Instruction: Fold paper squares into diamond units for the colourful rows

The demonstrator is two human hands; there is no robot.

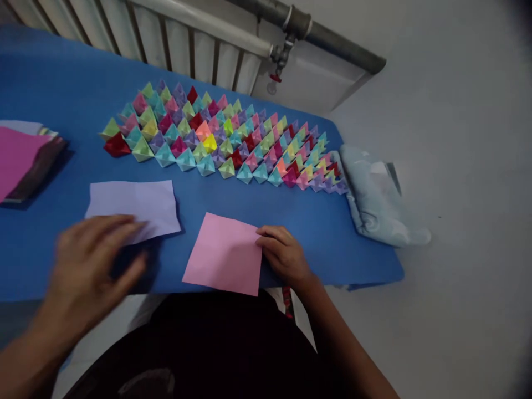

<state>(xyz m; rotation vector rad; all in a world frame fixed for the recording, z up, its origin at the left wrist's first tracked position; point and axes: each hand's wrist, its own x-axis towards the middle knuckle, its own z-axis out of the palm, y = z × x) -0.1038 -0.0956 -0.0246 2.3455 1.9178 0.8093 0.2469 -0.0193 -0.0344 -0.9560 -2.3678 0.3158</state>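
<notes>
A flat pink square of paper [224, 255] lies at the front edge of the blue table, slightly overhanging it. My right hand [286, 256] pinches the sheet's right edge near its upper corner. To the left, a pale lavender sheet of paper [141, 202] rests on the table with a slightly wavy outline. My left hand [93, 260], blurred by motion, is over the lavender sheet's lower left part. Its fingers are stretched out with the thumb apart, and whether they touch the sheet I cannot tell.
Rows of small folded paper pieces [216, 138] in many colours stretch across the blue table [199, 197]. A stack of coloured paper [25, 155] sits at the left. A folded light-blue cloth [369, 194] lies at the right end. Behind are a radiator [203, 52] and a pipe [336, 41].
</notes>
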